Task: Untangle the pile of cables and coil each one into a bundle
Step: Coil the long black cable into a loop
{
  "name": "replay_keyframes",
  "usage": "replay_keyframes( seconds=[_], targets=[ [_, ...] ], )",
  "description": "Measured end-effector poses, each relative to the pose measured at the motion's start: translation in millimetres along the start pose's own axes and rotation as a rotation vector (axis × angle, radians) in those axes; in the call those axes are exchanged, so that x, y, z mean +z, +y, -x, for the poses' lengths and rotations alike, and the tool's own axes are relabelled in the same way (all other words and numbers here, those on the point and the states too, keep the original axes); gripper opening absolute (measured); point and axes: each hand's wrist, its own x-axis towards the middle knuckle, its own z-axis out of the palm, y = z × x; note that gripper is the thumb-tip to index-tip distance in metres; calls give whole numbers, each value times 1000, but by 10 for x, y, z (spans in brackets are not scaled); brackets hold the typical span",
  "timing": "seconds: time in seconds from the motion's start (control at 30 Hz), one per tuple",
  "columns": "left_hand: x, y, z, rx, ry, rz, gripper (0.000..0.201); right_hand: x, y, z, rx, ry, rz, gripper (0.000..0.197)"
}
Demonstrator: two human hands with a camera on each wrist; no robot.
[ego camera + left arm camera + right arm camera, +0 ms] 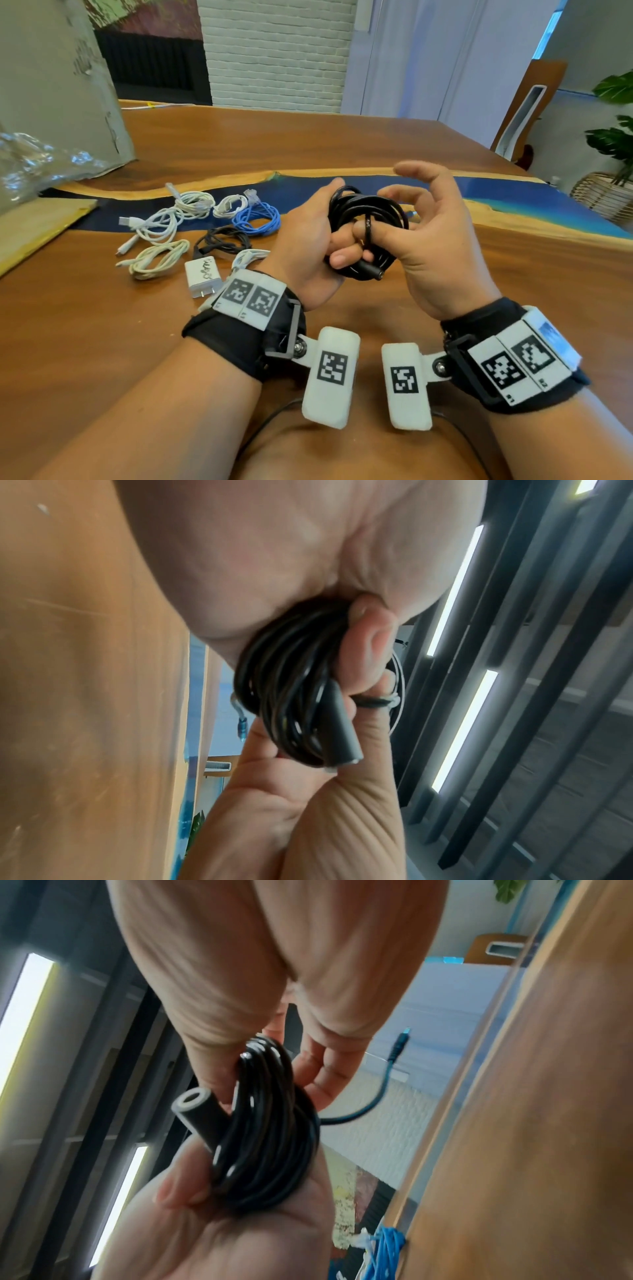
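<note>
A black cable (370,205) is wound into a coil and held above the wooden table (102,325). My left hand (318,233) grips the coil from the left, fingers curled round it. My right hand (394,236) pinches it from the right; one strand loops over the thumb, and the outer fingers are spread. The barrel connector (368,272) sticks out below the coil. In the left wrist view the coil (284,691) and connector (339,729) sit between both hands. In the right wrist view the coil (270,1137) trails a loose end with a plug (399,1045).
Left of the hands lie coiled bundles: white cables (191,205), a blue cable (257,217), a black one (224,240), a cream one (157,258) and a white charger (202,275). A plastic bag (34,164) and cardboard (34,226) sit far left.
</note>
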Motion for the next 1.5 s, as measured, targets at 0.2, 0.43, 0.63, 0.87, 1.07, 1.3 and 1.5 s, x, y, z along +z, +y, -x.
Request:
replay_keyframes(
  seconds=[0.2,0.43,0.63,0.87,1.07,1.3,1.5],
  targets=[
    [-11,19,-43,93,54,-108,53,49,183,6,162,-152,-405,62],
    [-54,12,-8,186,70,-229,70,-39,47,8,-322,55,193,46],
    [-91,-40,-54,160,116,-277,51,-177,19,-17,-125,-25,276,14],
    [-129,-39,-68,158,193,-347,63,-204,-23,-11,104,-346,173,28],
    [-81,-65,-75,181,249,-406,42,-214,-65,-29,179,-258,63,32],
    [-131,-23,-64,222,256,-374,27,-174,-208,30,260,-170,-163,29],
    [-72,1,-30,234,254,-460,31,-336,-364,42,177,-134,-64,27]
  ],
)
